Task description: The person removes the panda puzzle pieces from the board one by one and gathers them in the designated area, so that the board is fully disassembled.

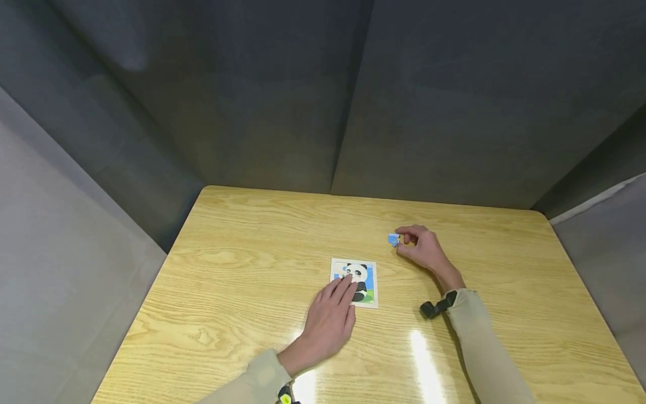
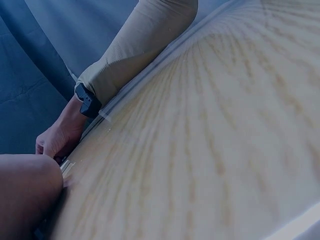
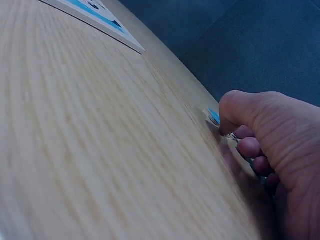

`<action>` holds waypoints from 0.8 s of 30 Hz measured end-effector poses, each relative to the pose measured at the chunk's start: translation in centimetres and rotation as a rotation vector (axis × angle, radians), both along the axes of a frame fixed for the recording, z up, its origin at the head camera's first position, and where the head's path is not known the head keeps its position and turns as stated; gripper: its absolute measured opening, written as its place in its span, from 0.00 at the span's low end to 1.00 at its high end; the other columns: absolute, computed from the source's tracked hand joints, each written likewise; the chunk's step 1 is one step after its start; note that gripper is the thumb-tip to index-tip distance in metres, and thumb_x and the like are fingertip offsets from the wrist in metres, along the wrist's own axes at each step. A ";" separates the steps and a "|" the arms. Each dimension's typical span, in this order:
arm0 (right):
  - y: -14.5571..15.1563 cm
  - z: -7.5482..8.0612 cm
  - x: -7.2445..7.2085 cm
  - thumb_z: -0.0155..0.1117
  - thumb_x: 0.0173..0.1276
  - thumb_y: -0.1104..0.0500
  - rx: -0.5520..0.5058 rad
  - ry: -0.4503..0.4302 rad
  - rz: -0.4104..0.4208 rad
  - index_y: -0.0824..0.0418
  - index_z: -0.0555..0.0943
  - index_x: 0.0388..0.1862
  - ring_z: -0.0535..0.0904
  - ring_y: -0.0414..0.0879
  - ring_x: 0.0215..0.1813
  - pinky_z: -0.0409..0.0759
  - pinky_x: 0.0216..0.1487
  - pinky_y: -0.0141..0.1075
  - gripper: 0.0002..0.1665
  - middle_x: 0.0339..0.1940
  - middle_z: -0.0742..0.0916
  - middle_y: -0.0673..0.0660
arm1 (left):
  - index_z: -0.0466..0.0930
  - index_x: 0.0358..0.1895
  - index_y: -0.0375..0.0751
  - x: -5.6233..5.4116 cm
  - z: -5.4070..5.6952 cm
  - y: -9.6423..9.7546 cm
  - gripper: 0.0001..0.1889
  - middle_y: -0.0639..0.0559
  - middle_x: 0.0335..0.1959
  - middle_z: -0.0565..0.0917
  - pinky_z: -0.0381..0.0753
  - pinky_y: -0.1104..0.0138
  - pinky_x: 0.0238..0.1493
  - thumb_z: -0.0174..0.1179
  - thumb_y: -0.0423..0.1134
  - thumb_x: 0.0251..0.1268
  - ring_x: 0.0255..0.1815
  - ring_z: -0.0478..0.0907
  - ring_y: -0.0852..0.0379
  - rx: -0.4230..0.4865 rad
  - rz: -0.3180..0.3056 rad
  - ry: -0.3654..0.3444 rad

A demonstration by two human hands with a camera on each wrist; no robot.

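A square panda puzzle (image 1: 370, 280) in a white frame lies near the middle of the table. Across its left part rest the nearly straight fingers of my left hand (image 1: 329, 317), covering some of the picture. Up and to the right, my right hand (image 1: 424, 247) pinches a small blue puzzle piece (image 1: 393, 239) between thumb and fingers, close over the tabletop. From the right wrist view, the blue edge of the piece (image 3: 214, 116) pokes out past the thumb, with the other fingers curled below. The left wrist view shows only a blurred part of my left hand (image 2: 30, 192).
The pale wooden table (image 1: 242, 252) has rounded far corners and bright glare along its near side. Dark grey curtains (image 1: 282, 112) stand right behind its far edge, with lighter cloth (image 1: 60, 280) at the left. A black band (image 1: 438, 306) sits on my right wrist.
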State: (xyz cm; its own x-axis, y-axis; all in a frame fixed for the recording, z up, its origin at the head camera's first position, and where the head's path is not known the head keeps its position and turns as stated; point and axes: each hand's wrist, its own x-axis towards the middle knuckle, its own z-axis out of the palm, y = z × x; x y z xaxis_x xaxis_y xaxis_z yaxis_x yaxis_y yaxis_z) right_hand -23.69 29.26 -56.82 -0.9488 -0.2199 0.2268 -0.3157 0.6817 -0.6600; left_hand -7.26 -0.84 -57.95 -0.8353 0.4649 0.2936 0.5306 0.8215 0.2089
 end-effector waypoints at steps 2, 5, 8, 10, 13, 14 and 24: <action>0.0 0.0 0.0 0.72 0.61 0.65 -0.002 0.006 -0.002 0.64 0.88 0.48 0.69 0.50 0.35 0.65 0.39 0.38 0.15 0.31 0.82 0.57 | 0.69 0.78 0.44 0.0 0.0 0.0 0.27 0.48 0.80 0.68 0.68 0.55 0.75 0.45 0.45 0.82 0.79 0.65 0.46 -0.002 -0.001 0.006; 0.1 0.0 0.1 0.73 0.60 0.65 -0.017 0.011 -0.007 0.63 0.88 0.47 0.69 0.50 0.35 0.65 0.39 0.38 0.14 0.30 0.82 0.57 | 0.69 0.78 0.43 0.0 0.1 0.0 0.27 0.47 0.79 0.69 0.68 0.55 0.75 0.45 0.45 0.82 0.78 0.65 0.46 -0.002 -0.002 0.011; 0.1 -0.1 0.1 0.73 0.61 0.65 -0.022 0.017 -0.010 0.63 0.89 0.46 0.69 0.50 0.35 0.65 0.39 0.37 0.14 0.30 0.82 0.56 | 0.69 0.78 0.43 0.0 0.2 0.0 0.27 0.47 0.79 0.69 0.68 0.55 0.75 0.46 0.45 0.82 0.78 0.65 0.45 0.000 -0.003 0.009; 0.1 -0.2 0.1 0.73 0.61 0.65 -0.021 0.018 -0.013 0.63 0.89 0.47 0.69 0.50 0.35 0.66 0.39 0.38 0.14 0.30 0.82 0.56 | 0.69 0.78 0.43 0.0 0.2 0.0 0.27 0.47 0.79 0.69 0.68 0.55 0.75 0.46 0.45 0.82 0.78 0.65 0.45 0.003 -0.004 0.008; 0.0 -0.1 0.1 0.72 0.62 0.65 -0.024 0.011 -0.016 0.64 0.88 0.48 0.70 0.51 0.35 0.66 0.39 0.38 0.14 0.30 0.83 0.57 | 0.69 0.78 0.42 0.0 0.3 0.0 0.27 0.47 0.79 0.69 0.68 0.55 0.75 0.46 0.45 0.82 0.78 0.65 0.45 0.003 -0.004 0.007; 0.0 -0.1 0.1 0.72 0.62 0.65 -0.025 0.009 -0.017 0.65 0.88 0.49 0.70 0.51 0.36 0.67 0.40 0.39 0.15 0.31 0.83 0.57 | 0.69 0.78 0.42 0.0 0.3 0.0 0.26 0.47 0.79 0.69 0.68 0.55 0.75 0.46 0.45 0.82 0.78 0.65 0.45 0.005 -0.004 0.007; -0.2 0.1 1.0 0.71 0.63 0.67 -0.073 -0.028 -0.047 0.66 0.86 0.55 0.73 0.51 0.35 0.69 0.37 0.32 0.20 0.33 0.84 0.59 | 0.69 0.78 0.42 0.1 0.2 -0.2 0.26 0.46 0.79 0.69 0.68 0.55 0.76 0.45 0.45 0.82 0.78 0.66 0.45 0.004 -0.007 0.017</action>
State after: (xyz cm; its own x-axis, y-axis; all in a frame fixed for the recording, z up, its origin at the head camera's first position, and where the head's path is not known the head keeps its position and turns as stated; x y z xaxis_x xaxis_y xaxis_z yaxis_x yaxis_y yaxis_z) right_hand -22.69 29.02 -56.69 -0.9639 -0.1587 0.2137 -0.2651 0.6451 -0.7166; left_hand -7.19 -1.05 -57.73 -0.8266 0.4699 0.3098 0.5402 0.8167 0.2029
